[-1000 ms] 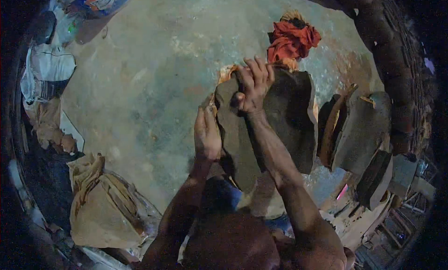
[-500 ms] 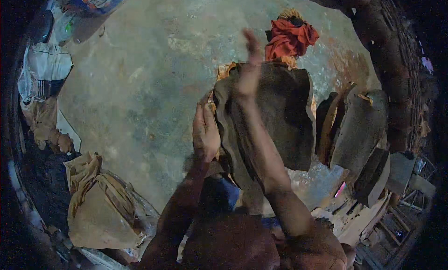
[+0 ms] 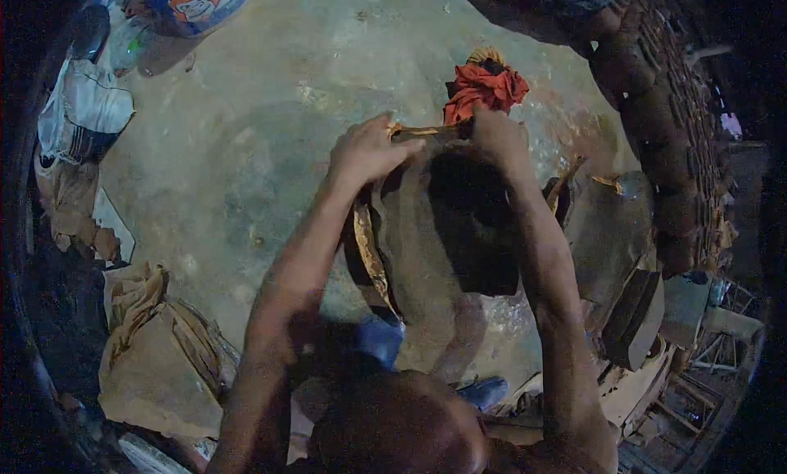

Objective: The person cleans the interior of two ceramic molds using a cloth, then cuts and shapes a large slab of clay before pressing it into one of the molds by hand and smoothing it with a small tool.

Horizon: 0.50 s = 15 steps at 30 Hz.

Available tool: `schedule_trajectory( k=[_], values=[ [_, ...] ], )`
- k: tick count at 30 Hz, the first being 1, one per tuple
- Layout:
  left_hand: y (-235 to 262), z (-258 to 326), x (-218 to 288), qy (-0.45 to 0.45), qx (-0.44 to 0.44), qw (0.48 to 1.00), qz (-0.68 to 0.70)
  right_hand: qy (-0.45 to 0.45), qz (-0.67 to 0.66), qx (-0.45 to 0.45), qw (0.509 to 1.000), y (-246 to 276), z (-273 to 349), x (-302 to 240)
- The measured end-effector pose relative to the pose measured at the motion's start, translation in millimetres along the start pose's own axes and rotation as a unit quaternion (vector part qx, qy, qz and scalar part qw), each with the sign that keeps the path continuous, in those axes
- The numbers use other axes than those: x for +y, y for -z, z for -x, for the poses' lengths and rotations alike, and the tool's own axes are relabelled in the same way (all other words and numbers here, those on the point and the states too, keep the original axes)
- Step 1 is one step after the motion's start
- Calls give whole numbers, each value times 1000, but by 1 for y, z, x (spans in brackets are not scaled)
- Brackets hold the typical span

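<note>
Both hands are now gripping the top edge of the brown sheet stack (image 3: pixel 443 228), where half a second ago the right one was lifted flat in the air and the left was lying lower against the stack's side. At the floor's left edge, a white bag (image 3: pixel 86 109) and crumpled brown paper (image 3: pixel 156 351) are lying. Moving right, the left hand (image 3: pixel 369 150) is closing its fingers over the stack's upper left corner, and the right hand (image 3: pixel 496 134) is clutching the upper right corner. The stack is standing on the concrete floor (image 3: pixel 246 170) before the person's knees. A red cloth (image 3: pixel 484 88) is sitting just beyond it. Further dark sheets (image 3: pixel 607 244) are leaning near the brick wall (image 3: pixel 664 146).
</note>
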State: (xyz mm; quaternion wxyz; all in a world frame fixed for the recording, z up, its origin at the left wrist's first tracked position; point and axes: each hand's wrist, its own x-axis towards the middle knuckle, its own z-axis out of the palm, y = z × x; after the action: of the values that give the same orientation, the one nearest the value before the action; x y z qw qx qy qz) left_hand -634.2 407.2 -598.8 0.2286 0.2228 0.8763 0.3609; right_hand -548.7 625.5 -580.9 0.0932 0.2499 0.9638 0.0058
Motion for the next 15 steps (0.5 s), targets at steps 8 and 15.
schedule_trajectory(
  k=[8, 15],
  values=[
    [-31, -22, 25, 37, -22, 986, -162, -36, -26, -4, 999, -19, -4, 21],
    [-22, -28, 20, 26, 18, 981, -190, -29, -27, 65, 997, -28, -13, 11]
  ],
)
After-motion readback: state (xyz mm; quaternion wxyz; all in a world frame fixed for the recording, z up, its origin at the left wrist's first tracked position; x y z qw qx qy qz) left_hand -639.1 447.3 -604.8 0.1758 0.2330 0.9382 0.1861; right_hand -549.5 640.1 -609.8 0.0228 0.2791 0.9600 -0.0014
